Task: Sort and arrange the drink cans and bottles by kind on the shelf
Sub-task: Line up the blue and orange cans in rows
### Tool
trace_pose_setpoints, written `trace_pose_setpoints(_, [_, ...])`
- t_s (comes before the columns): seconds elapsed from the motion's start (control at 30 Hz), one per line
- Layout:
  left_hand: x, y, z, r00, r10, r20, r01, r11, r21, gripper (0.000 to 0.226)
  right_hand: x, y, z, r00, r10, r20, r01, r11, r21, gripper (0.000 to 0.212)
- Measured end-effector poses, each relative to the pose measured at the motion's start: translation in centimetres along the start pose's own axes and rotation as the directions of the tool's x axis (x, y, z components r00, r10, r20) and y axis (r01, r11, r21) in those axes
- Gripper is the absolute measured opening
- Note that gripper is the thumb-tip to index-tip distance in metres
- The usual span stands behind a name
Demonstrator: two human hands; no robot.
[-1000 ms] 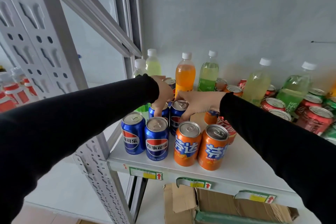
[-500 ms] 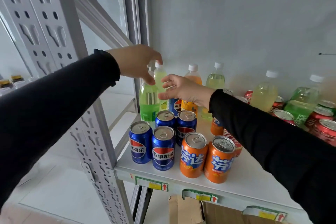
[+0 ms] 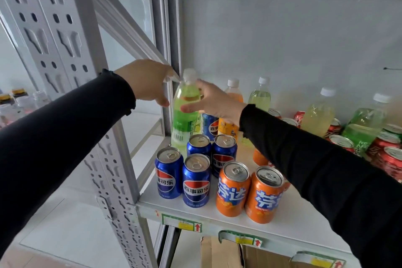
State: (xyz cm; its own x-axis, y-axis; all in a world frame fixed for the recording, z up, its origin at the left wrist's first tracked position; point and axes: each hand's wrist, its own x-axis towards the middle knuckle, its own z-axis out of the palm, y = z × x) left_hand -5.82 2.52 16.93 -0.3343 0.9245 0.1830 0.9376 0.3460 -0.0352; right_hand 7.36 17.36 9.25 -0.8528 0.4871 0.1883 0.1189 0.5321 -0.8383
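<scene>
**Two hands meet at the green bottle**

We see the right hand (image 3: 214,102) at the neck of a green bottle (image 3: 185,113). Its thumb lies across the front of the bottle and its fingers go round the far side, so it looks like it is holding the bottle. The bottle stands upright at the back left corner of the shelf (image 3: 293,220), with a white cap on top.

The left hand (image 3: 148,81) is just to the left of the bottle's cap. Its fingers are loose and a little bent. We cannot tell if the fingertips touch the bottle, and it holds nothing.

Below both hands stand four blue cans (image 3: 195,180) in a tight bunch, two in front and two behind. Just to the right of them, under the right arm, stand two orange cans (image 3: 232,188) side by side. One more blue can (image 3: 210,126) peeks out right under the right hand, with an orange bottle (image 3: 233,93) behind that hand.

Far to the right of the right hand are pale yellow bottles (image 3: 317,113) and a crowd of red cans (image 3: 389,159).
</scene>
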Motion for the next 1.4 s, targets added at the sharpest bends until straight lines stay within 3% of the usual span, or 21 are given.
trace_pose_setpoints(0.1, [0.0,-0.1,0.1,1.0,-0.018,-0.017,0.018,1.0,0.001,0.076,-2.1,-2.5,-3.0,0.987,-0.066,-0.148,0.063,0.998,-0.026,0.069])
trace_pose_setpoints(0.23, [0.5,0.4,1.2,1.0,-0.003,0.029,0.002,0.999,0.049,0.083,-5.8,-5.3,-7.9,0.91,-0.15,-0.386,0.154,0.988,-0.018,0.06])
trace_pose_setpoints(0.33, [1.0,1.1,2.3,0.997,0.047,0.062,-0.051,0.996,0.073,0.081,-8.5,-7.0,-10.7,0.869,-0.174,-0.463,0.184,0.983,-0.024,0.049])
trace_pose_setpoints(0.7, [2.3,2.4,4.8,0.97,0.143,0.199,-0.128,0.988,-0.084,0.066,-8.7,0.3,-10.7,0.901,0.04,-0.432,-0.107,0.985,-0.133,0.062])
trace_pose_setpoints(0.9, [2.8,3.0,6.4,0.921,0.205,0.331,-0.163,0.975,-0.149,0.066,-8.5,4.6,-9.0,0.916,0.153,-0.371,-0.235,0.954,-0.188,0.074])
trace_pose_setpoints(1.0, [3.2,4.0,7.7,0.88,0.231,0.416,-0.167,0.968,-0.185,0.07,-8.8,5.9,-8.3,0.913,0.209,-0.351,-0.293,0.934,-0.205,0.095])
trace_pose_setpoints(1.07, [3.4,4.5,8.6,0.853,0.244,0.462,-0.163,0.964,-0.208,0.075,-8.9,6.3,-8.0,0.909,0.223,-0.352,-0.304,0.933,-0.194,0.095])
trace_pose_setpoints(1.17, [3.5,5.0,9.5,0.832,0.258,0.492,-0.163,0.96,-0.227,0.078,-9.2,6.4,-7.8,0.913,0.199,-0.357,-0.29,0.93,-0.224,0.083])
trace_pose_setpoints(1.3, [3.6,5.1,10.5,0.817,0.266,0.512,-0.162,0.958,-0.238,0.073,-10.0,6.4,-7.6,0.91,0.189,-0.368,-0.299,0.915,-0.269,0.094])
trace_pose_setpoints(1.33, [3.7,5.1,10.7,0.82,0.265,0.508,-0.164,0.958,-0.234,0.071,-10.4,6.3,-7.4,0.887,0.148,-0.437,-0.29,0.915,-0.281,0.097])
trace_pose_setpoints(1.4, [3.7,5.1,10.8,0.829,0.272,0.489,-0.181,0.957,-0.225,0.067,-11.4,5.7,-6.7,0.803,-0.142,-0.578,-0.195,0.855,-0.481,0.083])
